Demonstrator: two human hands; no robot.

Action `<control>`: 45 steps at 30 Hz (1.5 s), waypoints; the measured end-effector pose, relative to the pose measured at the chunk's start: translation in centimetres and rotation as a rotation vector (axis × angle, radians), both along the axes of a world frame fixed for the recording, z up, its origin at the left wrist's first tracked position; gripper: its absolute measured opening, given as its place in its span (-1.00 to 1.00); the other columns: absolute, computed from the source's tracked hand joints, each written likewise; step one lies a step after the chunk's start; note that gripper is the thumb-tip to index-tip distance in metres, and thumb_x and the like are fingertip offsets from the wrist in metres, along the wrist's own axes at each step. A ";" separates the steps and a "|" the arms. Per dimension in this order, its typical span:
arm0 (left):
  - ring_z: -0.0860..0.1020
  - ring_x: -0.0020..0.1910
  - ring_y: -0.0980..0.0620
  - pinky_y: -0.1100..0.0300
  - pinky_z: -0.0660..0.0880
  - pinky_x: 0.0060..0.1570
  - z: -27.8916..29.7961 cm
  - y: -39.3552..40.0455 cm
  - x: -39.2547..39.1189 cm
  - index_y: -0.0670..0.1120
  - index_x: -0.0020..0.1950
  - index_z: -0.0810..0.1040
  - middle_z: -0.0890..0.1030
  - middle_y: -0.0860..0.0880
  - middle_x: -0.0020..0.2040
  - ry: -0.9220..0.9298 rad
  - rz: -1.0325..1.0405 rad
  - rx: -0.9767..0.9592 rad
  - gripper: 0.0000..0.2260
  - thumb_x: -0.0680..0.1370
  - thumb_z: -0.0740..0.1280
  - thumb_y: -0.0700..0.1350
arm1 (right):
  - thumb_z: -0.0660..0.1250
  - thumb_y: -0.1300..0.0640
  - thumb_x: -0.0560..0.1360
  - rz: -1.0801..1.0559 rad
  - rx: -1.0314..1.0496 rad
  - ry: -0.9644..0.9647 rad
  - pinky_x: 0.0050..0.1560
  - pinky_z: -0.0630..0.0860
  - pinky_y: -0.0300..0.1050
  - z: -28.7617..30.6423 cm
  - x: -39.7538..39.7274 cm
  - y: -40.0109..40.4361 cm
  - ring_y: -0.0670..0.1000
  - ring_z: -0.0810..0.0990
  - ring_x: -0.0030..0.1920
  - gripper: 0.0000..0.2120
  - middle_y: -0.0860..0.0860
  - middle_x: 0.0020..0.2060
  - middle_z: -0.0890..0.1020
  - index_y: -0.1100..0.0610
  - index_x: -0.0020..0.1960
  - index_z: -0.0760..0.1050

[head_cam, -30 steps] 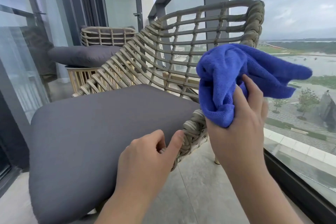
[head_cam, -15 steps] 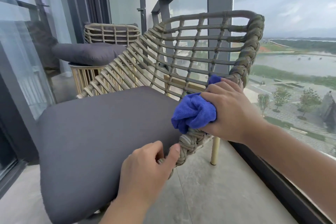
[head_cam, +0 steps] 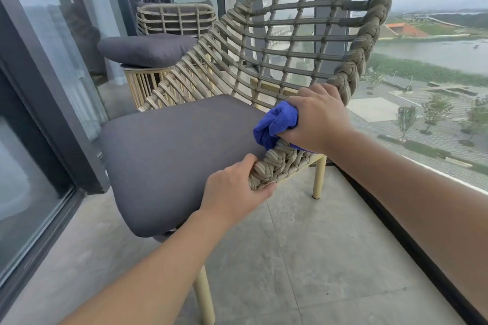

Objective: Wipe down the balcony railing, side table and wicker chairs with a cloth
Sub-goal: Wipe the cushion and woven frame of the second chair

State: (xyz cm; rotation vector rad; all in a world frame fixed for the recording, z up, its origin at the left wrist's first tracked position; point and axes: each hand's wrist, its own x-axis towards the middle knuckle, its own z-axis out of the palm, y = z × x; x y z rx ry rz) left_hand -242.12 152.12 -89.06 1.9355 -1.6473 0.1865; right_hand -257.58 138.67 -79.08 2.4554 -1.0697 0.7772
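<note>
I am watching the right hand (head_cam: 320, 120) working low on the near chair (head_cam: 298, 42), and that is a change: a second ago it was holding the blue cloth (head_cam: 276, 124) up in the air, opened out in front of the chair back, touching nothing. Now the cloth is bunched into a wad and the right grip is closing round it, fingers curled, pressing it onto the braided rim of the chair just beside the grey cushion (head_cam: 171, 155). Half a second ago it was already meeting the rim; now it is sitting lower along the braid, nearer the front corner of the chair.

The left hand (head_cam: 235, 192) is still steadying the chair, its grip pinching the braided front corner just below the cloth, thumb under and fingers over the weave.

So I am judging that wiping of this chair is underway, with the rim being rubbed toward the front. The second chair (head_cam: 174, 17), behind the near chair, and the slatted stand (head_cam: 144, 82) under a cushion, also behind the near chair, are not being touched.
</note>
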 end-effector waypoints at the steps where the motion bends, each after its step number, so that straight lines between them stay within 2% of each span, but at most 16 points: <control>1: 0.60 -0.16 -0.07 0.10 0.43 -0.24 0.1 0.1 -0.2 0.03 0.05 0.43 0.59 0.09 -0.22 -0.008 0.009 0.019 -0.57 0.50 0.34 0.37 | 0.16 -0.44 0.36 -0.012 0.006 0.006 0.32 0.27 0.02 0.0 0.1 0.1 0.11 0.51 0.04 -0.48 -0.07 -0.19 0.51 -0.01 -0.12 0.57; 4: 0.62 -0.08 -0.09 0.03 0.54 -0.10 0.6 0.9 -0.8 0.04 0.11 0.43 0.65 0.07 -0.12 0.092 -0.008 0.085 -0.62 0.55 0.33 0.31 | 0.29 -0.37 0.41 -0.044 0.037 0.035 0.37 0.24 0.04 0.2 0.4 0.9 0.13 0.51 0.14 -0.55 -0.03 -0.07 0.59 0.00 -0.03 0.59; 11: 0.62 -0.02 -0.10 0.02 0.55 -0.07 1.9 3.1 -0.9 0.04 0.19 0.41 0.66 0.06 -0.06 0.070 0.012 0.200 -0.63 0.58 0.32 0.28 | 0.28 -0.33 0.46 -0.104 0.092 0.143 0.38 0.22 0.08 1.6 0.3 4.6 0.11 0.46 0.23 -0.56 -0.02 0.07 0.58 -0.01 0.11 0.56; 18: 0.61 0.06 -0.09 0.04 0.52 -0.01 2.4 9.6 0.9 0.08 0.27 0.43 0.67 0.05 0.02 0.029 -0.037 0.256 -0.58 0.56 0.34 0.30 | 0.27 -0.38 0.45 0.031 0.040 0.125 0.23 0.33 0.04 2.3 -0.8 10.3 0.06 0.52 0.09 -0.57 -0.08 -0.07 0.58 -0.05 0.01 0.56; 23: 0.62 0.07 -0.04 0.08 0.47 -0.03 2.2 15.1 3.1 0.17 0.34 0.43 0.68 0.12 0.00 -0.039 -0.072 0.236 -0.56 0.54 0.35 0.32 | 0.19 -0.38 0.36 0.248 0.087 -0.169 -0.13 0.42 -0.07 4.4 -3.0 15.6 0.03 0.55 -0.22 -0.55 -0.12 -0.31 0.55 -0.01 -0.16 0.53; 27: 0.63 0.05 0.06 0.15 0.50 0.01 1.8 18.8 3.5 0.24 0.36 0.43 0.68 0.19 0.01 -0.025 -0.087 0.223 -0.53 0.51 0.34 0.37 | 0.31 -0.26 0.39 0.239 0.134 -0.426 -0.26 0.40 -0.09 6.2 -6.9 19.0 0.02 0.53 -0.27 -0.60 -0.12 -0.27 0.63 -0.02 0.08 0.52; 29: 0.62 -0.02 0.15 0.21 0.50 -0.05 1.8 20.4 3.2 0.27 0.33 0.44 0.66 0.25 -0.05 -0.033 -0.077 0.196 -0.53 0.49 0.31 0.42 | 0.39 -0.19 0.43 0.189 0.135 -0.449 -0.25 0.35 -0.10 6.9 -8.7 19.8 0.02 0.52 -0.26 -0.65 -0.15 -0.25 0.61 -0.03 0.11 0.50; 32: 0.57 -0.01 0.21 0.22 0.48 -0.04 1.8 22.3 1.7 0.29 0.25 0.44 0.60 0.32 0.01 0.046 -0.026 0.062 -0.57 0.46 0.30 0.44 | 0.26 -0.36 0.36 0.089 0.077 -0.287 -0.14 0.35 -0.10 8.4 -10.9 19.7 0.01 0.51 -0.13 -0.51 -0.16 -0.15 0.56 -0.02 0.09 0.50; 34: 0.57 0.11 0.13 0.15 0.46 0.11 1.1 23.1 0.5 0.27 0.33 0.40 0.55 0.29 0.15 0.030 0.017 0.012 -0.50 0.45 0.34 0.39 | 0.11 -0.48 0.30 0.065 0.058 0.003 0.09 0.40 -0.02 9.5 -11.8 19.1 0.05 0.53 0.08 -0.35 -0.12 -0.01 0.57 -0.03 0.13 0.50; 36: 0.57 0.18 0.08 0.08 0.47 0.16 -0.5 22.8 0.4 0.15 0.44 0.40 0.54 0.21 0.22 -0.099 0.036 0.047 -0.35 0.38 0.33 0.33 | 0.17 -0.49 0.32 0.019 0.044 0.313 0.40 0.28 0.07 10.1 -12.2 18.4 0.03 0.51 0.26 -0.32 -0.13 0.12 0.57 -0.09 0.26 0.47; 38: 0.63 0.06 0.06 0.06 0.54 0.00 -1.8 22.1 1.1 0.10 0.41 0.44 0.58 0.16 0.11 -0.195 0.055 0.068 -0.34 0.32 0.38 0.20 | 0.30 -0.44 0.35 -0.029 0.074 0.462 0.52 0.12 0.19 11.0 -12.1 17.7 -0.01 0.53 0.27 -0.39 -0.18 0.13 0.57 -0.16 0.29 0.40; 39: 0.65 -0.05 0.03 0.05 0.56 -0.11 -2.3 21.6 1.8 0.07 0.33 0.48 0.59 0.15 0.02 -0.231 0.051 0.030 -0.39 0.29 0.40 0.14 | 0.32 -0.44 0.35 -0.044 0.105 0.489 0.52 0.12 0.22 11.6 -11.9 17.4 -0.02 0.57 0.20 -0.43 -0.21 0.07 0.58 -0.18 0.24 0.38; 41: 0.62 -0.24 0.01 0.07 0.54 -0.28 -2.1 21.2 2.6 0.02 0.15 0.56 0.56 0.12 -0.17 -0.350 0.019 -0.024 -0.54 0.29 0.39 0.15 | 0.31 -0.45 0.33 -0.067 0.145 0.520 0.38 0.33 0.12 13.1 -11.0 17.7 -0.10 0.61 -0.08 -0.54 -0.25 -0.18 0.62 -0.19 0.07 0.43; 43: 0.59 -0.31 -0.01 0.10 0.51 -0.36 -1.9 20.7 3.5 -0.01 0.09 0.53 0.55 0.10 -0.26 -0.495 -0.018 -0.074 -0.55 0.34 0.27 0.24 | 0.34 -0.40 0.33 -0.098 0.190 0.547 -0.04 0.52 -0.09 14.2 -10.0 17.8 -0.15 0.54 -0.32 -0.62 -0.20 -0.41 0.61 -0.11 -0.12 0.53; 44: 0.58 -0.32 -0.02 0.10 0.50 -0.38 -1.7 20.6 4.0 -0.01 0.10 0.48 0.55 0.09 -0.27 -0.517 -0.028 -0.073 -0.53 0.35 0.22 0.27 | 0.36 -0.38 0.33 -0.113 0.200 0.566 -0.21 0.49 -0.16 14.6 -9.4 17.9 -0.15 0.52 -0.36 -0.63 -0.17 -0.44 0.60 -0.08 -0.18 0.55; 45: 0.59 -0.32 -0.02 0.11 0.49 -0.38 -1.9 20.3 4.6 0.00 0.11 0.44 0.56 0.09 -0.27 -0.548 -0.038 -0.096 -0.51 0.35 0.20 0.30 | 0.38 -0.37 0.33 -0.121 0.197 0.573 -0.26 0.46 -0.17 14.9 -8.8 17.9 -0.13 0.52 -0.36 -0.64 -0.15 -0.42 0.60 -0.07 -0.20 0.54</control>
